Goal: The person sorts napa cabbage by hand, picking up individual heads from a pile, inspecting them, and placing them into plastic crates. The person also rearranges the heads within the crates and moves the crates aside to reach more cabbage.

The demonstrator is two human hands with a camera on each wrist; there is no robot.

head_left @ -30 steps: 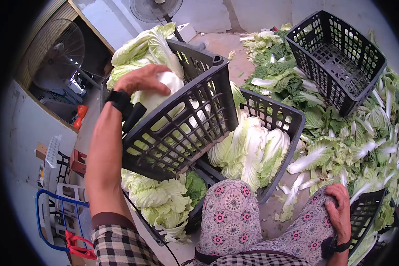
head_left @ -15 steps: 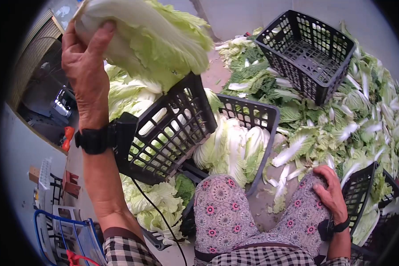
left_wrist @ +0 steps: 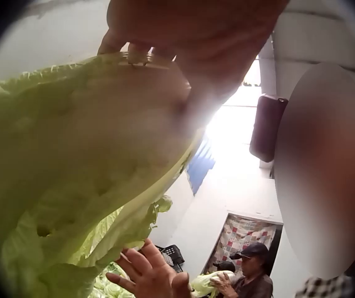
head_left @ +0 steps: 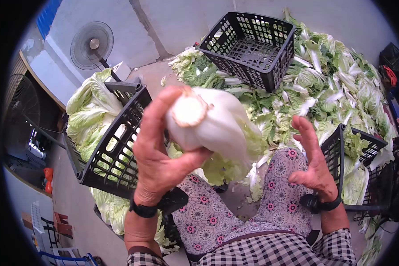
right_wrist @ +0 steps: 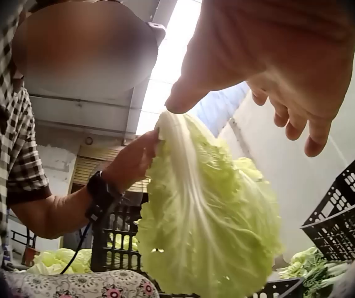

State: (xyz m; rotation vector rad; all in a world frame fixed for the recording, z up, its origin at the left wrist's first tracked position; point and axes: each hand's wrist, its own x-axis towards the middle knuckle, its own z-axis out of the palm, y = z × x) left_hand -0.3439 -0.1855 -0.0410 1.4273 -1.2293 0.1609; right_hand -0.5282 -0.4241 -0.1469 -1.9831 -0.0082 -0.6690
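My left hand grips a napa cabbage near its base, thumb below and fingers over the top. The pale cut stem end faces me, and the leafy end points away over my knees. In the right wrist view the cabbage hangs leaves down from the left hand. Raised above my right knee, my right hand has its fingers extended and thumb spread, apart from the cabbage. The left wrist view shows the right hand beyond the leaves.
A tilted black crate of cabbages stands at the left, above more cabbage. Another black crate sits on a leaf pile. A crate with leaves stands right. Behind is a fan. Another person holds a cabbage.
My left hand has lifted the cabbage from the tilted crate and brought it right, in front of me, stem end turned toward me. The right hand has risen off my knee. The view has swung right.
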